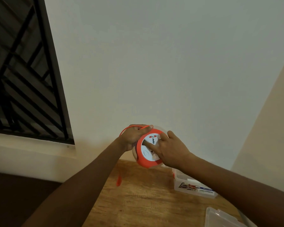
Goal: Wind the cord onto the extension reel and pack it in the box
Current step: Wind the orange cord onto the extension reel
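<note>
A loop of cord (129,127) and its plug (118,181) hang loose at eight o'clock, so winding isn't finished. My left hand (134,136) grips the extension reel (146,153) above the table; my right hand (169,149) presses a straight finger on its face. The box (193,187) waits at four o'clock, unpacked.

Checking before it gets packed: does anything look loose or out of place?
Yes. The orange cord is not fully wound: a loop arcs over the left hand gripping the extension reel, and the plug end dangles over the wooden table. The right hand fingers the reel's face.
</note>
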`<act>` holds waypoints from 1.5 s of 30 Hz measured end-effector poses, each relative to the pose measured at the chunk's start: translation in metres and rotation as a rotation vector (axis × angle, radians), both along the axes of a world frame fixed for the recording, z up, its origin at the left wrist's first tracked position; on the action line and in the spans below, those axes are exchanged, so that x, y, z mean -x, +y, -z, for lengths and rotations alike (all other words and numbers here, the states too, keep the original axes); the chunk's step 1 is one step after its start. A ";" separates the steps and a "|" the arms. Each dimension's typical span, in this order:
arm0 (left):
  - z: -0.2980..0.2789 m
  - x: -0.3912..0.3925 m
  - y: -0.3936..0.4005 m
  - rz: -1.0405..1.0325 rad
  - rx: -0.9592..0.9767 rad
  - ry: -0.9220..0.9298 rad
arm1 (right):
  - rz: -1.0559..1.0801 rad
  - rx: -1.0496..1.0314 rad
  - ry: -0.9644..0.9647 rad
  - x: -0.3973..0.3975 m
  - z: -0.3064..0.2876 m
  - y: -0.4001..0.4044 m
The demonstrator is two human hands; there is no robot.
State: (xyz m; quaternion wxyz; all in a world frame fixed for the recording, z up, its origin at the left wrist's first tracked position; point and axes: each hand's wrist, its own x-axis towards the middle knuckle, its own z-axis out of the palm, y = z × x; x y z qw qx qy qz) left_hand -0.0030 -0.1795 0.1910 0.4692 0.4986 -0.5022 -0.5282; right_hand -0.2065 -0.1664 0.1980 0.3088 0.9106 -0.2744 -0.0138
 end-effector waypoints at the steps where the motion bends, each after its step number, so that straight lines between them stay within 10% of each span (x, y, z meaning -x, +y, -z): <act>1: -0.001 0.000 0.000 -0.018 0.008 0.005 | 0.041 -0.013 -0.025 -0.002 0.002 0.001; 10: 0.004 -0.002 0.002 -0.090 0.051 0.099 | 0.413 -1.061 -1.106 -0.023 0.004 0.017; 18: 0.002 -0.008 0.004 -0.055 -0.003 0.068 | -0.066 -0.033 -0.394 0.004 0.008 0.011; 27: 0.003 -0.010 0.008 0.070 -0.041 -0.088 | -0.314 -0.081 0.116 0.000 0.001 0.015; 45: 0.011 -0.007 0.015 0.084 -0.062 -0.180 | -0.213 -0.056 0.255 -0.030 -0.009 0.037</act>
